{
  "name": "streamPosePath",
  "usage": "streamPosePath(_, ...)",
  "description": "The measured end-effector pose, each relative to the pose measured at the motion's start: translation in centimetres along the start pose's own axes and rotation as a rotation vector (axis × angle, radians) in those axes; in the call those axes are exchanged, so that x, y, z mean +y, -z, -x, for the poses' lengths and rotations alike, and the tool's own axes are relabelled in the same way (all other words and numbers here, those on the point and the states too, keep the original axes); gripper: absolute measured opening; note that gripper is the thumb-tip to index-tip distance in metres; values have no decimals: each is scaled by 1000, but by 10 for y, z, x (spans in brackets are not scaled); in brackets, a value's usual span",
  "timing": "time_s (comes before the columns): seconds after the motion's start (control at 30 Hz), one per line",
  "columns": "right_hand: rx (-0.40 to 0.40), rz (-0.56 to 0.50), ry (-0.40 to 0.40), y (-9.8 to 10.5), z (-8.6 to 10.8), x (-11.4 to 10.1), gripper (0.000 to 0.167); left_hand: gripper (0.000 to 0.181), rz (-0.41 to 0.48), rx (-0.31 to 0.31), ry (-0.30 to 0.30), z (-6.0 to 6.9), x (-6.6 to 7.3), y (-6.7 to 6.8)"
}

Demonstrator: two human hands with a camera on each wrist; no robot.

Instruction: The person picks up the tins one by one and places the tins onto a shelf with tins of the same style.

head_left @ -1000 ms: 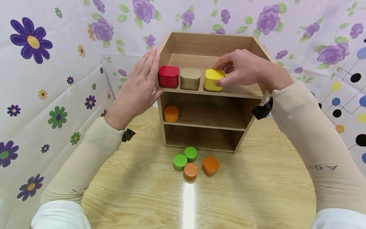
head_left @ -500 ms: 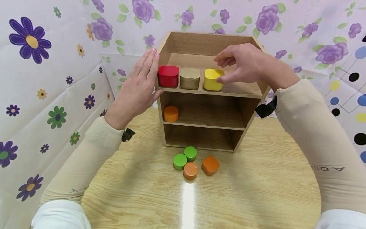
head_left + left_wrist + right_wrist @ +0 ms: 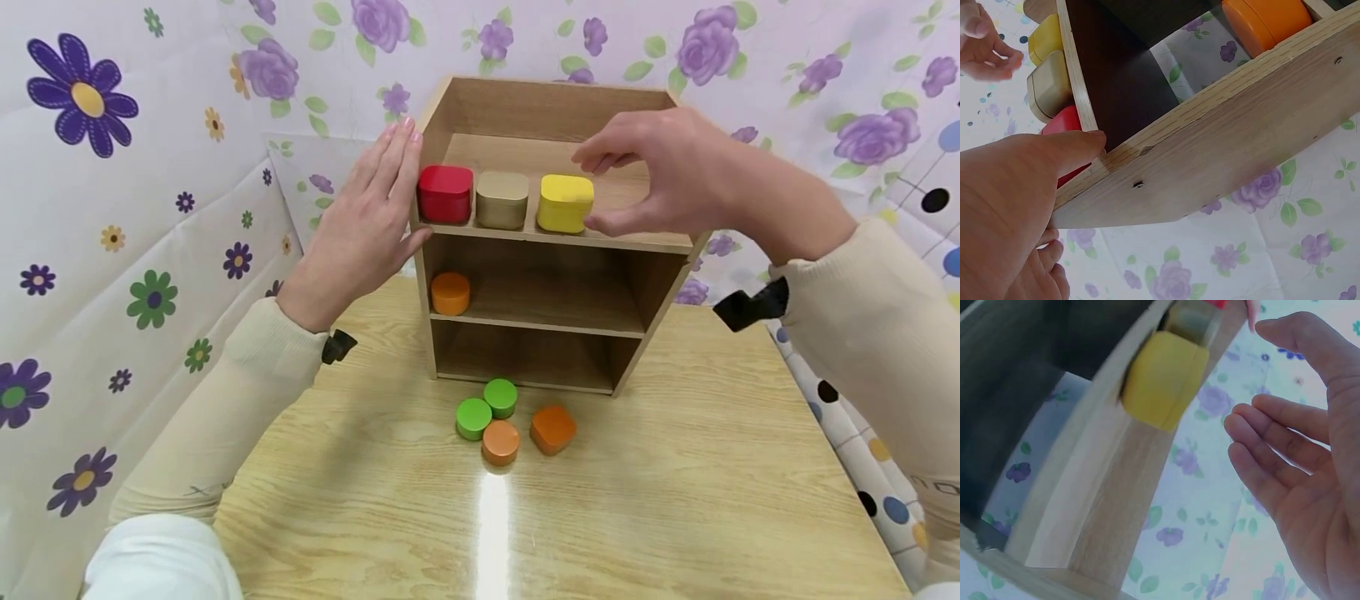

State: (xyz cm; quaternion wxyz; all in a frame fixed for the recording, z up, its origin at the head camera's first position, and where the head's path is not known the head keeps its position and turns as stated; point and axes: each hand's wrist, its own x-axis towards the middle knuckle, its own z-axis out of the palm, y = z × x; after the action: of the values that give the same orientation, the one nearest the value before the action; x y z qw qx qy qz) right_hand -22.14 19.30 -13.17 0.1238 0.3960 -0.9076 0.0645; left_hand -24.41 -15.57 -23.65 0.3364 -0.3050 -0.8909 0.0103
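Note:
My left hand rests against the left side of a small wooden shelf unit. Its fingers lie straight along the side panel, and the thumb touches the front edge, as the left wrist view shows. On the top shelf stand three rounded-square boxes in a row: red, gold and yellow. Right of the yellow box hovers my right hand, fingers loosely bent and thumb apart, holding nothing. The right wrist view shows a gap between this hand and the yellow box.
An orange round box sits at the left of the middle shelf. In front of the unit, on the wooden table, lie two green round boxes, an orange-brown round one and an orange rounded-square one. Flower-patterned sheets surround the table.
My right hand has let go of the yellow box and moved right, away from it. The box stays on the top shelf. My left hand keeps its place on the unit's side.

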Motion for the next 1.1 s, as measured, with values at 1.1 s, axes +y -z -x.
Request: streamPosePath(1.1,-273,-234,46,-165,87,7,54,108,-2,-34,-7,-9,-4,3)
